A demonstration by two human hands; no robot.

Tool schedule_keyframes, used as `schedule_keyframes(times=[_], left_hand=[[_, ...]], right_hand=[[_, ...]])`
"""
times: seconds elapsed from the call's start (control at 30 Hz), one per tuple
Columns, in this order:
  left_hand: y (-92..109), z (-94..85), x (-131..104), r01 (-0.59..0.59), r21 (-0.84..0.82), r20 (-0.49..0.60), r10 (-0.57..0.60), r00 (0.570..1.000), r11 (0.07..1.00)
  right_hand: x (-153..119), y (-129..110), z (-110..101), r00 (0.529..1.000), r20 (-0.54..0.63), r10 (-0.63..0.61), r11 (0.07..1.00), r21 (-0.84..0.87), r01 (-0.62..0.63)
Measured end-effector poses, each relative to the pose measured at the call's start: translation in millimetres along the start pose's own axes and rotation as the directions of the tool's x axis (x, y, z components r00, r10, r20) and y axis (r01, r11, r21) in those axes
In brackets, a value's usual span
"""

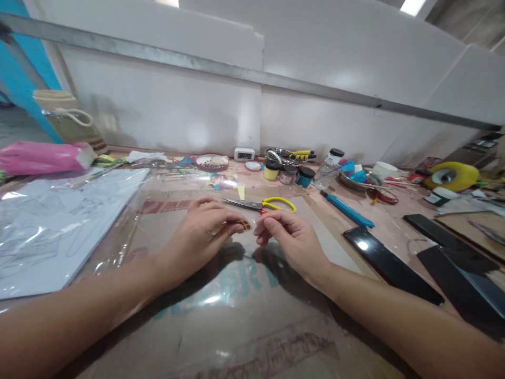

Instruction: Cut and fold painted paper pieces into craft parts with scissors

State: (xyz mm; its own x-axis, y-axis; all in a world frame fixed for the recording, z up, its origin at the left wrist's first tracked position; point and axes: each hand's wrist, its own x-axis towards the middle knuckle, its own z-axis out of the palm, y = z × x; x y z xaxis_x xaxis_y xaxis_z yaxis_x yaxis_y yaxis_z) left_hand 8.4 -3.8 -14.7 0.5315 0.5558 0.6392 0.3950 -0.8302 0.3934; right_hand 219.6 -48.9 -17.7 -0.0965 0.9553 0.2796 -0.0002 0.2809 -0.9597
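My left hand (205, 231) pinches a small brown and gold piece (246, 225) between thumb and index finger, above the plastic-covered cardboard (221, 326). Just right of that piece is my right hand (290, 239), its fingers curled and the thumb near the index finger. Whether anything lies between those fingertips is too small to tell. Behind both hands lie scissors (278, 204) with yellow handles, their blades pointing left.
Papers with drawings (47, 231) cover the left side. Small paint jars (271, 169) and a white digital device (244, 154) stand along the back. A blue cutter (347, 208), a black phone-like slab (390, 263) and yellow tape (453, 176) lie to the right.
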Motion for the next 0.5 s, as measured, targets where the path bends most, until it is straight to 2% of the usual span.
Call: schedule_keyframes(times=[0.13,0.2,0.4,0.5], left_hand=[[-4.4,0.6,1.3,0.101,-0.042,-0.011,-0.101,0.995,0.994],[-5.6,0.6,1.3,0.111,-0.035,0.003,-0.111,0.994,0.993],[-4.7,0.6,-2.5,-0.004,0.046,-0.025,0.005,1.000,0.999],[-3.8,1.4,-3.4,-0.071,0.079,-0.038,0.074,0.997,0.994]], right_hand=[[1.0,2.9,-2.6,1.000,-0.023,-0.016,0.997,0.081,0.018],[1.3,3.6,-3.8,1.000,-0.002,-0.022,0.996,0.092,0.022],[-1.6,1.4,-2.9,0.998,-0.011,-0.057,0.996,0.068,0.058],[-5.8,1.1,-0.3,0.997,0.024,-0.078,0.997,0.001,0.078]])
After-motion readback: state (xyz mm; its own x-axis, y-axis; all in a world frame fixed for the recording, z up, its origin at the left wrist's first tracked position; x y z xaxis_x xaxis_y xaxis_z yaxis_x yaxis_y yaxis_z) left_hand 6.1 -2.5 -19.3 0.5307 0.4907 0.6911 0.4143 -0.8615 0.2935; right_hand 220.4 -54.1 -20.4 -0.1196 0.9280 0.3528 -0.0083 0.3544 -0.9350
